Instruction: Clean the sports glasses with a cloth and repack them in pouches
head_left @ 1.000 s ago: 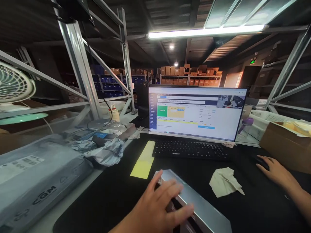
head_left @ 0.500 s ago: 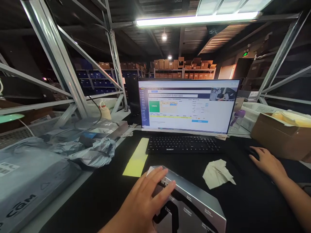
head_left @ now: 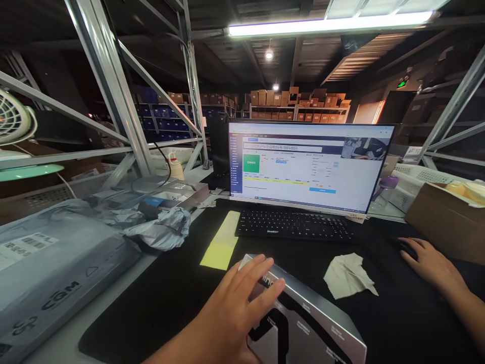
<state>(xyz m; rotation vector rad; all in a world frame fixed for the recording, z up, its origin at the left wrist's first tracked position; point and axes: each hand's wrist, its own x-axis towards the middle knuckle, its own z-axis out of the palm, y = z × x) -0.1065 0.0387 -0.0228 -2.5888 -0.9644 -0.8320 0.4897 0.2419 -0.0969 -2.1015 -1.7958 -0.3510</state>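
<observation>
My left hand [head_left: 238,303] lies on the near end of a grey and black product box [head_left: 303,323] on the black desk mat [head_left: 170,298], its fingers curled over the box's top edge. My right hand [head_left: 430,263] rests on a black mouse [head_left: 407,246] at the right of the mat, fingers draped over it. In front stand a lit monitor [head_left: 306,167] and a black keyboard [head_left: 295,226]. A crumpled cloth [head_left: 348,275] lies between my hands.
A yellow paper strip [head_left: 222,247] lies left of the keyboard. Grey mailer bags [head_left: 56,263] and crumpled wrapping [head_left: 159,230] fill the left side under metal rack struts [head_left: 113,86]. A brown carton [head_left: 443,222] stands at the right. A fan [head_left: 13,121] sits far left.
The box's printed face has tipped up toward me under my left hand. My view swung left, then back right. My right hand has stayed on the mouse.
</observation>
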